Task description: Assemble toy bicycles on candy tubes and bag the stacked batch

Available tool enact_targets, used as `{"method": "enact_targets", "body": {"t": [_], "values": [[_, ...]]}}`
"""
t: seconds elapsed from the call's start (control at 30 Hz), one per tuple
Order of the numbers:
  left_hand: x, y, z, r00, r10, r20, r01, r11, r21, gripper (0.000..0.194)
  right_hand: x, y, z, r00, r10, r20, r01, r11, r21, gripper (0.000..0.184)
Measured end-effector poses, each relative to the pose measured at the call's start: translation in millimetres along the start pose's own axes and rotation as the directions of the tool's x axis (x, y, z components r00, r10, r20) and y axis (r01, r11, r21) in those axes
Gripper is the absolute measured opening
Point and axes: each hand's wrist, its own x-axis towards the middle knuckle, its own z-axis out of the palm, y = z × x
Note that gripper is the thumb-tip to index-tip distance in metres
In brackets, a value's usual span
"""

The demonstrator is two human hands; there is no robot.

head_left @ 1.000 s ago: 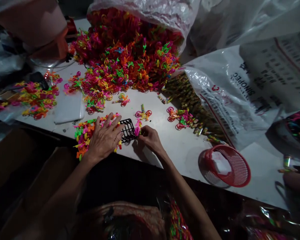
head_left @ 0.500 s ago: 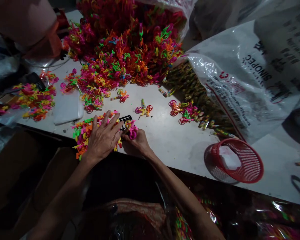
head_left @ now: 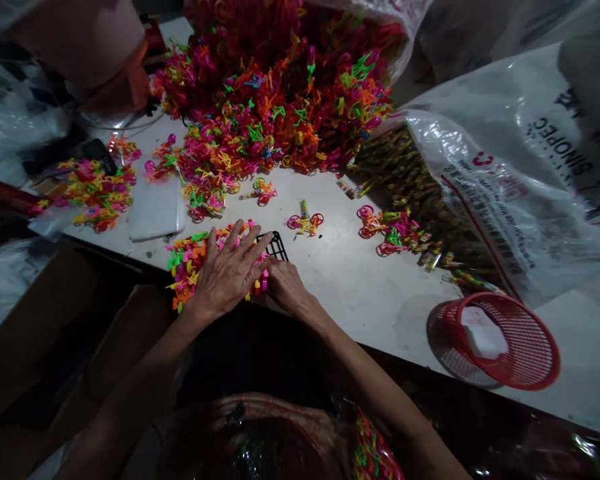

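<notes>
A black lattice rack (head_left: pixel 279 247) at the front edge of the table is covered on its left part with rows of small bright plastic pieces (head_left: pixel 183 267). My left hand (head_left: pixel 230 273) lies over these pieces, palm down with its fingers stretched and spread. At the right end of the rack is my right hand (head_left: pixel 287 287), its fingers curled in and turned away from view. A pink plastic piece (head_left: pixel 265 277) shows by its fingertips; whatever those fingers grip is hidden. Beyond the rack lies a toy bicycle (head_left: pixel 307 223) with a candy tube attached.
A large heap of coloured plastic toys (head_left: pixel 260 127) fills the back. To the right, a white printed sack (head_left: pixel 510 167) spills candy tubes (head_left: pixel 405 173). A red mesh basket (head_left: pixel 510 340) lies tipped near the front edge. A pale flat box (head_left: pixel 156 210) is at left.
The pink toy bicycle that showed in my right fingers is now mostly out of sight, and that hand is curled tighter against the rack. My left hand stays flat. The view has swung slightly left.
</notes>
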Motion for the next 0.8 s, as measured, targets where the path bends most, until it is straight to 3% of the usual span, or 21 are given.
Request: {"method": "enact_targets", "body": {"t": [0.13, 0.27, 0.33, 0.4, 0.43, 0.53, 0.67, 0.8], "values": [[-3.4, 0.1, -5.1, 0.999, 0.043, 0.000, -0.043, 0.999, 0.025, 0.039, -12.6, -4.1, 7.3, 0.999, 0.021, -0.027, -0.020, 0.999, 0.041, 0.016], [-12.2, -1.7, -4.2, 0.994, 0.106, -0.021, -0.106, 0.994, 0.029, 0.038, -22.3, 17.0, -3.5, 0.997, -0.014, -0.077, 0.024, 0.990, 0.139, 0.024], [-14.8, -3.0, -2.5, 0.993, 0.115, -0.030, -0.114, 0.993, 0.032, 0.039, -16.2, 35.2, -26.6, 0.976, 0.113, -0.187, -0.093, 0.989, 0.116, 0.030], [-15.0, -3.8, -1.9, 0.993, 0.115, -0.034, -0.114, 0.993, 0.030, 0.041, -4.1, 53.4, -54.4, 0.898, 0.279, -0.342, -0.283, 0.958, 0.037, 0.034], [-14.2, -4.0, -2.1, 0.993, 0.109, -0.039, -0.108, 0.994, 0.028, 0.041, 2.7, 61.0, -66.6, 0.877, 0.313, -0.365, -0.339, 0.941, -0.005, 0.037], [-9.0, -4.6, -3.8, 0.996, 0.062, -0.067, -0.060, 0.998, 0.025, 0.043, 18.5, 74.5, -85.1, 0.887, 0.344, -0.307, -0.398, 0.908, -0.133, 0.038], [-1.2, -7.7, -3.0, 0.998, -0.011, -0.057, 0.013, 1.000, 0.028, 0.044, 19.3, 75.9, -76.2, 0.908, 0.378, -0.181, -0.409, 0.893, -0.189, 0.030], [0.5, -10.6, -0.5, 1.000, -0.002, -0.017, 0.003, 1.000, 0.028, 0.045, 16.2, 73.7, -71.6, 0.906, 0.355, -0.230, -0.399, 0.898, -0.184, 0.033]]}}
